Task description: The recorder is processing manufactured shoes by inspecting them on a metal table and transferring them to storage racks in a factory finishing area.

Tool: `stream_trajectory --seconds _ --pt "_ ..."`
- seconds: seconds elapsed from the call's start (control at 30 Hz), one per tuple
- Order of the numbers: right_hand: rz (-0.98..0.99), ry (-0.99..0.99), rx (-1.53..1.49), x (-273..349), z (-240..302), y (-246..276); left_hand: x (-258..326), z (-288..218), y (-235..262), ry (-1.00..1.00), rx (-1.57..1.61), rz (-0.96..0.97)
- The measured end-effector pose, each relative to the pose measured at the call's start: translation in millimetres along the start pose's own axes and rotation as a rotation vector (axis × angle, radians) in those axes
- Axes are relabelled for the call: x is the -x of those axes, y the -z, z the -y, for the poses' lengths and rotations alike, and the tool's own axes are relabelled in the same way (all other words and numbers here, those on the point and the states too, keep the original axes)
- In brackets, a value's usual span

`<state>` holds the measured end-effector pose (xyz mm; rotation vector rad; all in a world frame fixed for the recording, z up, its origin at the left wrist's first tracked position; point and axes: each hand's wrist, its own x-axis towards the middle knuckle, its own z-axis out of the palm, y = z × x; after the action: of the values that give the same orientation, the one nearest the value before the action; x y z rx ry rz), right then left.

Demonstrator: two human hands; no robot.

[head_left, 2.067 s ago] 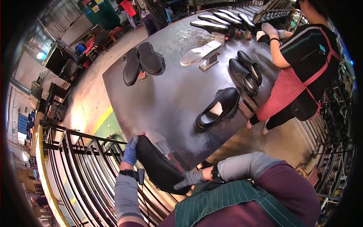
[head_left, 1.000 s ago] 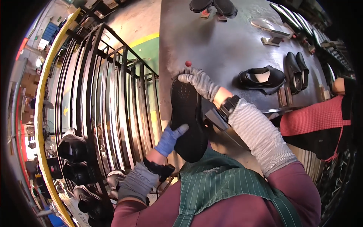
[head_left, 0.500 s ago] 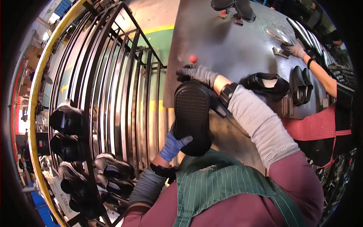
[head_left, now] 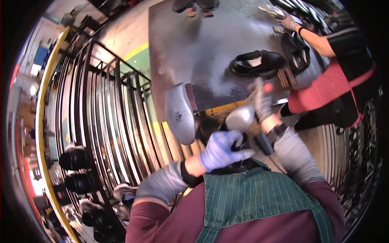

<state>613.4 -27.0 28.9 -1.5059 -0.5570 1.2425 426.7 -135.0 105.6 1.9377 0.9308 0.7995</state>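
My left hand [head_left: 221,152], in a blue glove, is closed around a mostly hidden black shoe [head_left: 243,148] close to my apron. A pale, rounded shoe last [head_left: 240,118] shows just beyond that hand, blurred. My right hand [head_left: 261,101], in a grey glove, is raised to the right of the last and smeared by motion. A red knob [head_left: 267,88] sticks out beside its fingers; the rest of that tool is hidden. At the table's near left corner is a grey shoe last [head_left: 179,115] with a brown block at its side.
A metal table [head_left: 194,52] carries black shoes [head_left: 257,63] and more pairs farther off. On the right, a co-worker's gloved hand [head_left: 287,22] holds a light, shoe-shaped piece. A barred rack [head_left: 109,105] and yellow rail [head_left: 40,117] stand left, with several dark shoes [head_left: 75,158] low down.
My left hand has moved up and right; the shoe's sole no longer faces me. My right hand has swung right and down with the red knob. The grey last now shows at the table corner.
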Motion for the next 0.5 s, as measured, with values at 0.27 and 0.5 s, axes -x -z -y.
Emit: stream_trajectory --seconds 0.27,0.5 --pt "-0.222 0.315 -0.440 -92 74 81 -134 94 60 0.025 -0.008 0.209" --pt "0.536 0.104 0.213 -26 61 -129 -84 84 188 0.133 0.287 -0.268"
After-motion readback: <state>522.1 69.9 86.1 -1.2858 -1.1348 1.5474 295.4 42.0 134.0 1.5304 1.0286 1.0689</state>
